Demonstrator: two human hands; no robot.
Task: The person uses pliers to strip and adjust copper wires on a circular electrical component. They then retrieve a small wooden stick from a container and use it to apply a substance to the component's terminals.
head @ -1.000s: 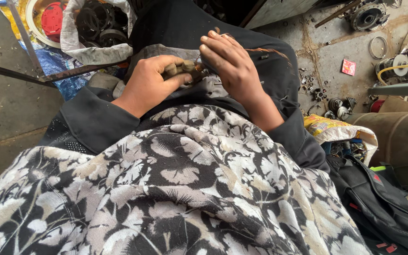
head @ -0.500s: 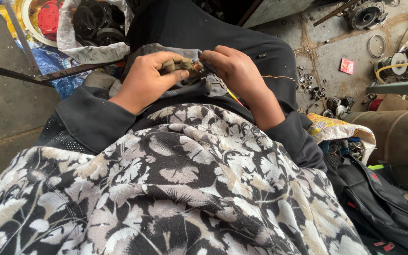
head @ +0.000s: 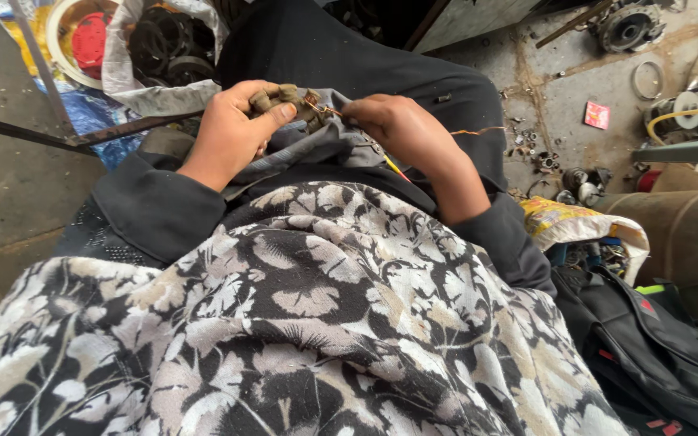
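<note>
On my lap, over a grey cloth [head: 317, 149], I hold a small brownish part [head: 294, 101] with copper wire wound in it. My left hand [head: 232, 129] is closed around this part, thumb pressed on top and fingers curled under, so it stays steady and turned toward my other hand. My right hand [head: 401, 129] is closed narrow, the fingertips pinched at the copper wire [head: 329, 109] just beside the part; I think I hold it so tight because the wire is thin and slips easily. One loose copper strand [head: 478, 129] goes out past my right wrist toward the floor. The cloth lies under both hands, probably to catch small pieces and to protect my dark trousers.

Near my left knee stands a white plastic bag [head: 155, 89], open at the top, with dark rings and round black parts inside. Beside it is a round yellow basin [head: 62, 40] with a red object in it. At my right side lies a yellow printed bag [head: 575, 222]; what is inside I cannot tell. Small nuts and scraps [head: 535, 153] are spread on the concrete floor, not in any container.
</note>
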